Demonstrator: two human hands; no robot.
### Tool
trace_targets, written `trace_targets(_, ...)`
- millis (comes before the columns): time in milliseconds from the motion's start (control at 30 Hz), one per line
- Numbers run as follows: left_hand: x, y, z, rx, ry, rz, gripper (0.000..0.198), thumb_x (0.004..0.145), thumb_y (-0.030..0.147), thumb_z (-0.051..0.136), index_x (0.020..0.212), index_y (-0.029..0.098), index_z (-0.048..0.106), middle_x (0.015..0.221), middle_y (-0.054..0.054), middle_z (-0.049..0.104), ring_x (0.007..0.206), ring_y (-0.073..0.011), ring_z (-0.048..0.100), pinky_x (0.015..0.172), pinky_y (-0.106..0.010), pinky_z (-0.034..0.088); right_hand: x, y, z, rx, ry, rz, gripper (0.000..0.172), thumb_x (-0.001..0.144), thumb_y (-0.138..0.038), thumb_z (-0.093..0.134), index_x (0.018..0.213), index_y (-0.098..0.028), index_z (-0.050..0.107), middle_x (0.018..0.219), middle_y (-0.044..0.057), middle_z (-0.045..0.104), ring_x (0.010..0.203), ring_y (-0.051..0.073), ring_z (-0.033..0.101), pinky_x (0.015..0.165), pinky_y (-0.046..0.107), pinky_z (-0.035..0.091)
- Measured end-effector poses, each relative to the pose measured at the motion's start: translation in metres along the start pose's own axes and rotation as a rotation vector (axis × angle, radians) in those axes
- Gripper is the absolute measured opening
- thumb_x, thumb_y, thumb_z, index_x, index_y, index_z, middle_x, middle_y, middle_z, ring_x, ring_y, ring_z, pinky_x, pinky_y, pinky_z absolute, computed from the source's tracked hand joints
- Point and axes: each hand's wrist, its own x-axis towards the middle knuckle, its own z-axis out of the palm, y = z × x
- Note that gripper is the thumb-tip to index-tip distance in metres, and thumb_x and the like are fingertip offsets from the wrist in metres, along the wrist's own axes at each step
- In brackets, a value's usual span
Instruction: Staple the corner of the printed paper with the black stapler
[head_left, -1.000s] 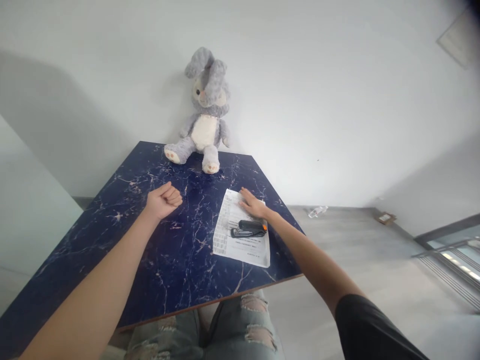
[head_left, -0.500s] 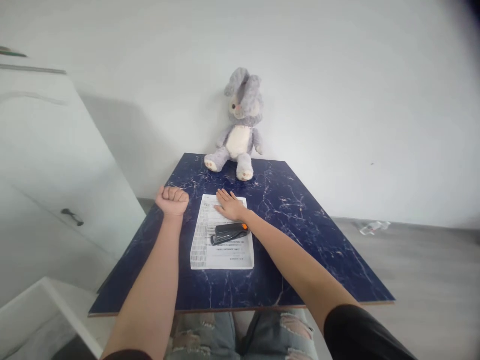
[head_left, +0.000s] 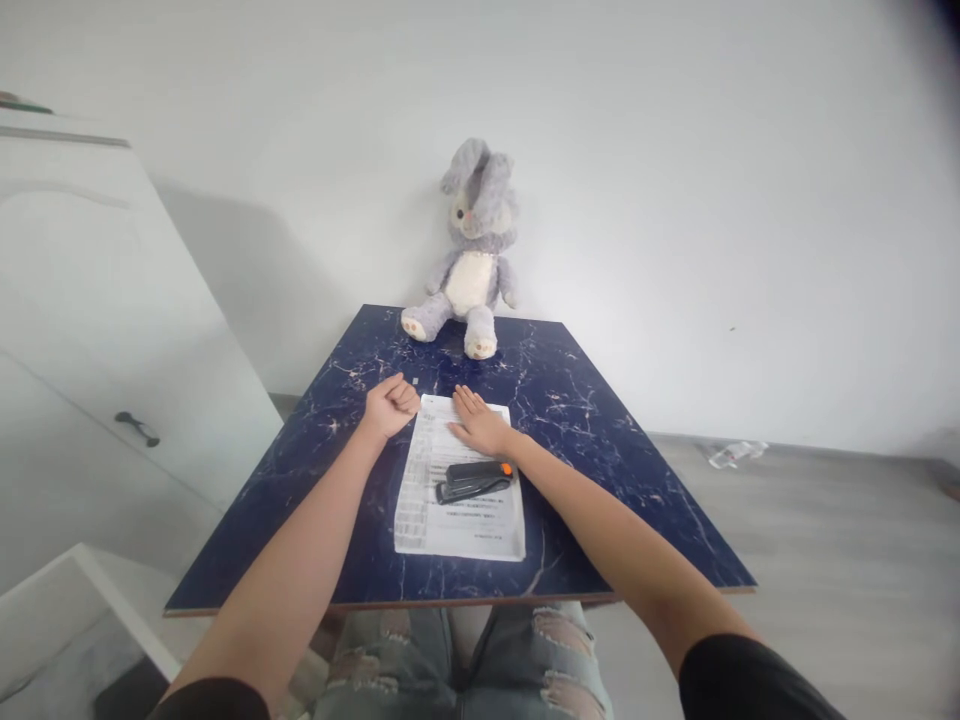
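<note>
A printed paper sheet or thin stack (head_left: 420, 515) lies on the dark blue marbled table (head_left: 600, 480). On it rests a black stapler (head_left: 476, 480) with an orange spot at its right end. My right hand (head_left: 480, 425) is spread flat on the upper part of the paper, above the stapler, fingers pointing away. Curled into a fist, my left hand (head_left: 391, 405) is beside the paper's upper left corner; whatever may be inside it is hidden. A tiny pale piece (head_left: 415, 380) shows just past its fingers, too small to name.
A grey plush rabbit (head_left: 472, 270) sits at the table's far edge against the wall. To the left stand a white cabinet (head_left: 97, 330) and an open white drawer or box (head_left: 112, 600). A clear plastic item (head_left: 737, 455) lies on the floor at right.
My left fist has moved right, to the paper's upper left corner, and turned. The paper, stapler and my right hand have shifted slightly right. The tiny pale piece now shows beside my left hand.
</note>
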Motion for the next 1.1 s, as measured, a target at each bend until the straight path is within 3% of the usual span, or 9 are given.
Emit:
trace_targets(233, 0.005, -0.045, 0.049, 0.738, 0.024, 0.167, 0.068, 0.095, 0.068, 0.053, 0.052, 0.022, 0.026, 0.050, 0.004, 0.023, 0.049, -0.0101, 0.023, 0.054, -0.032, 0.021, -0.044, 0.028, -0.012, 0.012, 0.048, 0.015, 0.093, 0.109, -0.068, 0.023, 0.166, 0.005, 0.026, 0.173, 0.028, 0.013, 0.165, 0.036, 0.011, 0.135, 0.054, 0.015)
trace_targets(400, 0.004, -0.059, 0.056, 1.540, -0.290, 0.178, 0.059, 0.098, 0.057, 0.053, 0.052, 0.019, 0.055, 0.054, -0.005, 0.052, 0.057, -0.0181, 0.051, 0.063, -0.033, 0.032, -0.038, 0.028, -0.010, 0.047, 0.057, 0.055, 0.084, 0.109, -0.060, 0.031, 0.164, 0.003, 0.031, 0.173, 0.027, 0.018, 0.164, 0.036, 0.015, 0.135, 0.054, 0.014)
trace_targets(567, 0.003, -0.058, 0.060, 1.832, -0.367, 0.139, 0.056, 0.105, 0.050, 0.041, 0.071, 0.018, 0.073, 0.074, -0.013, 0.070, 0.076, -0.0256, 0.067, 0.070, -0.034, 0.040, -0.045, 0.033, -0.022, 0.164, 0.148, -0.024, 0.073, 0.108, -0.055, 0.041, 0.162, -0.006, 0.040, 0.171, 0.023, 0.030, 0.162, 0.035, 0.023, 0.132, 0.054, 0.024)
trace_targets(700, 0.004, -0.057, 0.061, 1.857, -0.412, 0.110, 0.059, 0.104, 0.056, 0.044, 0.069, 0.018, 0.072, 0.074, -0.013, 0.069, 0.077, -0.0277, 0.068, 0.072, -0.036, 0.041, -0.067, 0.035, -0.058, 0.223, 0.243, -0.109, 0.047, 0.107, -0.052, 0.048, 0.118, -0.014, 0.073, 0.135, 0.019, 0.065, 0.128, 0.032, 0.059, 0.115, 0.050, 0.045)
trace_targets(767, 0.005, -0.057, 0.062, 1.828, -0.373, 0.111, 0.057, 0.104, 0.056, 0.046, 0.071, 0.018, 0.072, 0.075, -0.013, 0.068, 0.080, -0.0290, 0.068, 0.075, -0.037, 0.043, -0.079, 0.032, -0.081, 0.330, 0.257, -0.120, 0.049, 0.106, -0.058, 0.051, 0.088, -0.017, 0.071, 0.100, 0.012, 0.069, 0.098, 0.026, 0.064, 0.098, 0.043, 0.052)
trace_targets(833, 0.005, -0.058, 0.062, 1.746, -0.284, 0.187, 0.051, 0.106, 0.049, 0.043, 0.081, 0.018, 0.075, 0.085, -0.014, 0.070, 0.088, -0.0300, 0.067, 0.082, -0.040, 0.045, -0.087, 0.026, -0.103, 0.506, 0.185, -0.177, 0.057, 0.104, -0.068, 0.050, 0.080, -0.019, 0.066, 0.087, 0.007, 0.063, 0.084, 0.021, 0.059, 0.088, 0.037, 0.051)
trace_targets(933, 0.006, -0.061, 0.058, 1.642, -0.150, 0.372, 0.038, 0.107, 0.038, 0.043, 0.115, 0.018, 0.075, 0.119, -0.017, 0.069, 0.114, -0.0335, 0.062, 0.099, -0.048, 0.044, -0.092, 0.012, -0.120, 0.738, -0.192, -0.377, 0.065, 0.092, -0.083, 0.059, 0.101, -0.019, 0.069, 0.101, 0.007, 0.065, 0.087, 0.019, 0.059, 0.084, 0.032, 0.051)
trace_targets(1033, 0.008, -0.066, 0.049, 1.659, -0.163, 0.398, 0.039, 0.103, 0.031, 0.052, 0.137, 0.020, 0.067, 0.145, -0.017, 0.058, 0.137, -0.0379, 0.049, 0.113, -0.056, 0.035, -0.090, -0.004, -0.115, 0.726, -0.524, -0.475, 0.065, 0.085, -0.070, 0.079, 0.123, -0.019, 0.066, 0.112, 0.007, 0.067, 0.089, 0.018, 0.060, 0.080, 0.028, 0.051)
trace_targets(1100, 0.009, -0.070, 0.044, 1.677, -0.191, 0.345, 0.039, 0.103, 0.029, 0.052, 0.137, 0.018, 0.067, 0.147, -0.017, 0.056, 0.141, -0.0394, 0.045, 0.116, -0.058, 0.033, -0.088, -0.013, -0.106, 0.648, -0.543, -0.484, 0.052, 0.091, -0.056, 0.078, 0.126, -0.019, 0.066, 0.112, 0.007, 0.068, 0.090, 0.018, 0.061, 0.082, 0.029, 0.051)
